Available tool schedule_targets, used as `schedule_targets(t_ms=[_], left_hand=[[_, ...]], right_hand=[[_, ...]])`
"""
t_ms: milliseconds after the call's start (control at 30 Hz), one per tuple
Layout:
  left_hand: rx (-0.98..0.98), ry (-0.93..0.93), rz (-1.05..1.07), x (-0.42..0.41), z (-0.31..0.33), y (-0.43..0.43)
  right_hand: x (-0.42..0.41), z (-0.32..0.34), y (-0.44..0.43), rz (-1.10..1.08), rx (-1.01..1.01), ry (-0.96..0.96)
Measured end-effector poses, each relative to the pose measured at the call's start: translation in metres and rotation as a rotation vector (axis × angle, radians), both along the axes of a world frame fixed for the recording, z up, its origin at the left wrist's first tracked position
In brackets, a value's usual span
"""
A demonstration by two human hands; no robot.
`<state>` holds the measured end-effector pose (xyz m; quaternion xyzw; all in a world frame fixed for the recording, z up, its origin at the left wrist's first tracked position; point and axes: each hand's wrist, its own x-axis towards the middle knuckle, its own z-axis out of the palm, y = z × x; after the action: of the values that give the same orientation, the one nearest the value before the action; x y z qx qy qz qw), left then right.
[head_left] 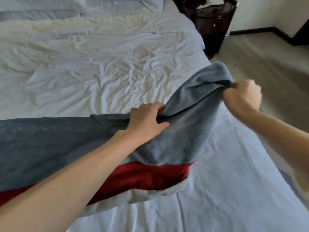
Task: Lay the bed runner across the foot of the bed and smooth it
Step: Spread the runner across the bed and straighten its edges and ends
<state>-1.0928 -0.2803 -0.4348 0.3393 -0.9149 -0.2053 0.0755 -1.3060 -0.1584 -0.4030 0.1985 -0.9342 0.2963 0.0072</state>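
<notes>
Both hands are gripping the grey-and-red bed runner (pixel 180 139): left hand (pixel 147 121) beside the fold, right hand (pixel 242 94) clamping its bunched end. Uneven pulling risks skewing it.

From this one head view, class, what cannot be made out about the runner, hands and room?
Head view:
Bed runner, far end: cut off by the frame's left edge.
Right hand, fingertips: hidden behind the fist and bunched cloth.
Nightstand, objects on top: cropped by the top edge.

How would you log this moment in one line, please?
left hand: grips grey-and-red fabric bed runner; right hand: pinches its raised end; runner: unsmoothed
</notes>
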Motion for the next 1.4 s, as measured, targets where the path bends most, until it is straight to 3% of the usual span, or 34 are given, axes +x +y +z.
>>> schedule_targets(t_ms=[67,167,267,367,433,667,1000,1267,1333,1400], left_hand=[[-0.099,0.065,0.109,-0.007,-0.006,-0.004],[-0.005,0.095,0.187,-0.016,-0.015,-0.003],[0.027,-0.052,0.067,-0.017,-0.036,0.020],[0.021,-0.201,-0.015,-0.009,-0.068,0.049],[0.002,-0.263,-0.057,-0.003,-0.085,0.064],[-0.128,-0.207,-0.098,0.001,-0.112,0.092],[-0.233,-0.288,-0.070,-0.006,-0.119,0.128],[-0.168,-0.352,-0.022,-0.001,-0.125,0.156],[-0.080,-0.281,0.024,0.003,-0.124,0.157],[0.070,-0.087,0.082,0.009,-0.116,0.158]], right_hand=[[-0.008,0.007,0.007,0.038,0.084,0.179],[-0.012,-0.007,0.006,0.126,0.199,0.366],[-0.020,-0.043,-0.010,0.207,0.220,0.187],[-0.015,-0.080,-0.018,0.494,0.261,-0.147],[-0.005,-0.096,-0.012,0.615,0.235,-0.253],[0.007,-0.128,0.027,0.788,0.419,-0.134],[0.019,-0.140,0.052,0.804,0.370,-0.074],[0.049,-0.153,0.098,0.846,0.272,-0.086],[0.059,-0.154,0.109,0.835,0.296,-0.086],[0.071,-0.157,0.120,0.803,0.301,-0.085]])
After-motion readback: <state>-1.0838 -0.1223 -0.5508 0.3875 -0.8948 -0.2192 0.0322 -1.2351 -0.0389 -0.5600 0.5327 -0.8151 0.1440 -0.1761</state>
